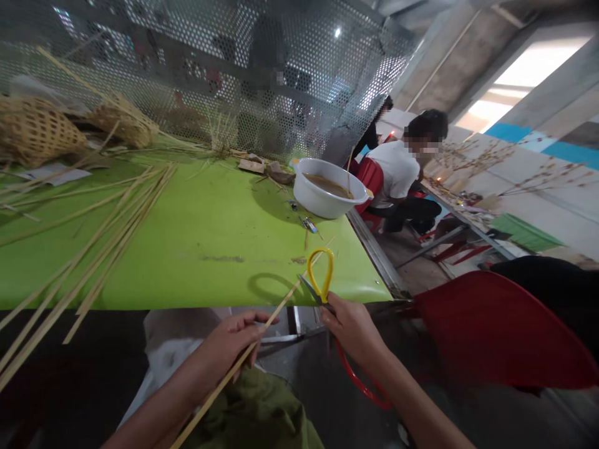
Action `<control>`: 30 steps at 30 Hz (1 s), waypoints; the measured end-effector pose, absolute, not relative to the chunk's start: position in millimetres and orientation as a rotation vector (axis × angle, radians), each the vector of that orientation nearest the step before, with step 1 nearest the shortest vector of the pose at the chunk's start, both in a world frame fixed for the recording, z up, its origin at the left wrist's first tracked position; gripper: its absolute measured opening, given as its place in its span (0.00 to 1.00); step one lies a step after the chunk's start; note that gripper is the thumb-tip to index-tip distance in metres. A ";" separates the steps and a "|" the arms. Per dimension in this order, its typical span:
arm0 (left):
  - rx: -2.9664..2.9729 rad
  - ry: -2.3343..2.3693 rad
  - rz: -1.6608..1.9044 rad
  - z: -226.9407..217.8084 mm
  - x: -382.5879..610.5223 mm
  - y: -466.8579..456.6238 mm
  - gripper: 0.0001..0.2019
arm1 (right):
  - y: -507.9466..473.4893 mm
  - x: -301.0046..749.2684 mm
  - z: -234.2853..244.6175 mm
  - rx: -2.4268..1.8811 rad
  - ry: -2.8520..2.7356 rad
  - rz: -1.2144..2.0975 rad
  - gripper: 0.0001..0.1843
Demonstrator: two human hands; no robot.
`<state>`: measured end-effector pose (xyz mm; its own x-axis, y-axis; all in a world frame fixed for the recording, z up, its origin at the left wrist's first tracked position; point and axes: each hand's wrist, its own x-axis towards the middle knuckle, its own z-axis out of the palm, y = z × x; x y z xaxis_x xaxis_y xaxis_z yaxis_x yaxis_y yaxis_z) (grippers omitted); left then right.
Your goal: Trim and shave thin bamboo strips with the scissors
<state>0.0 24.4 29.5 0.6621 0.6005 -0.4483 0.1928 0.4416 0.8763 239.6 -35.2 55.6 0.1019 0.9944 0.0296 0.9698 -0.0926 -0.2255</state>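
Note:
A long, thin bamboo strip (219, 388) runs slantwise from the bottom of the view up over the table edge. My left hand (239, 337) is closed around it, thumb on top. In my right hand (352, 325) is a pair of scissors (331, 269), held near the pivot rather than by the loops. Its yellow loop stands up above the hand, and the red loop hangs below the wrist. The dark blades point left, with the tip close to the strip; I cannot tell whether they touch.
The table (219, 218) has a green cover. More bamboo strips (115, 246) lie at left, some overhanging the edge, before woven baskets (40, 128). A white basin (322, 201) of brownish liquid stands back right. A red chair (496, 330) is at right; a seated person (395, 165) is beyond.

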 end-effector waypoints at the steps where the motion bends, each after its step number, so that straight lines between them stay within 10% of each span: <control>1: 1.123 0.844 0.318 28.9 3.5 25.2 0.27 | -37.8 236.8 56.1 -2.179 -1.987 0.200 0.09; 30: 1.196 0.837 0.335 38.8 8.7 22.9 0.25 | -47.4 231.1 53.5 -2.165 -2.131 0.099 0.08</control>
<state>8.7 22.9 38.8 0.6643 0.6367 -0.3915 0.1905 0.3622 0.9124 231.1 -47.4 53.5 0.0174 0.9995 0.0254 0.9929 -0.0143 -0.1184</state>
